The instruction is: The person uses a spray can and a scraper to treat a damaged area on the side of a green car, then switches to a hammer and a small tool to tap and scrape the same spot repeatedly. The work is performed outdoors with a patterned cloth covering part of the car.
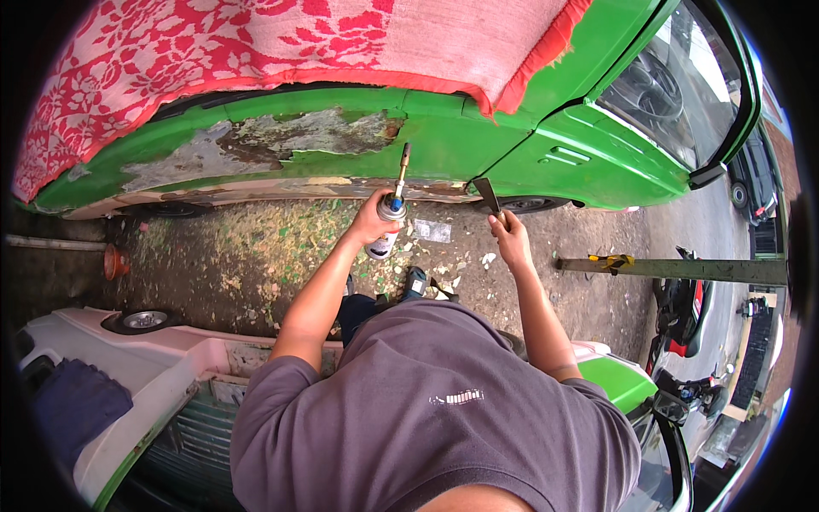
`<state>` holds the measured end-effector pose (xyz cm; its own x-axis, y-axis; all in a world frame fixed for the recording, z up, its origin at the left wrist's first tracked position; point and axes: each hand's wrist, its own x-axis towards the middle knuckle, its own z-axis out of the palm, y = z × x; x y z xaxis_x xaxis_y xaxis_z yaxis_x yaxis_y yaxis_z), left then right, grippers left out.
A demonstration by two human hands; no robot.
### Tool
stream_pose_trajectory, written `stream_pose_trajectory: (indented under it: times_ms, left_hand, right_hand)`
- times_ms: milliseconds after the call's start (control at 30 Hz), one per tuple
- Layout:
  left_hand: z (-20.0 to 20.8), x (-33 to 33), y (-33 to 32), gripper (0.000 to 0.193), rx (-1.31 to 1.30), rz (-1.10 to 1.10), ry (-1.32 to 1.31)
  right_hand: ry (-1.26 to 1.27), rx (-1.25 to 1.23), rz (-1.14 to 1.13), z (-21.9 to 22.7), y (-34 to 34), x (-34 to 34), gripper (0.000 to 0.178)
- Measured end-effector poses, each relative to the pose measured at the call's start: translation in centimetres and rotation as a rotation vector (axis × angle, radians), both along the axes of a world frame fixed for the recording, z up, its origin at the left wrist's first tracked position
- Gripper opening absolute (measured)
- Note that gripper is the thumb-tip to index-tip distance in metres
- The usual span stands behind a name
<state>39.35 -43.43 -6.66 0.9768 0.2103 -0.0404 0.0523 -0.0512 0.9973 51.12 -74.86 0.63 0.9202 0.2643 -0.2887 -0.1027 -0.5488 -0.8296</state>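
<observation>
One green vehicle [478, 136] bears a stripped patch [316, 132]; before its lower edge, the left hand [372, 220] wraps around a torch canister [381, 247], contents hidden, nozzle [404, 160] seemingly kept clear of the grip; the right hand [513, 241] closes round a scraper [487, 194], presumably leaving its blade free.

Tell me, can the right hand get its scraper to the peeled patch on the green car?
Probably, if the right hand stretches left, though the torch in the left hand sticks up partly between the scraper and the peeled patch.
</observation>
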Motion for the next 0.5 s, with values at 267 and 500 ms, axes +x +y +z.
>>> stream_pose_trajectory:
  times_ms: [267, 500]
  left_hand:
    - [1.1, 0.8, -0.5, 0.07, 0.022, -0.031, -0.005]
    - [0.6, 0.7, -0.2, 0.07, 0.074, -0.039, 0.028]
  right_hand:
    - [0.031, 0.032, -0.017, 0.7, -0.3, -0.6, 0.04]
    - [0.025, 0.024, -0.019, 0.3, -0.3, -0.4, 0.039]
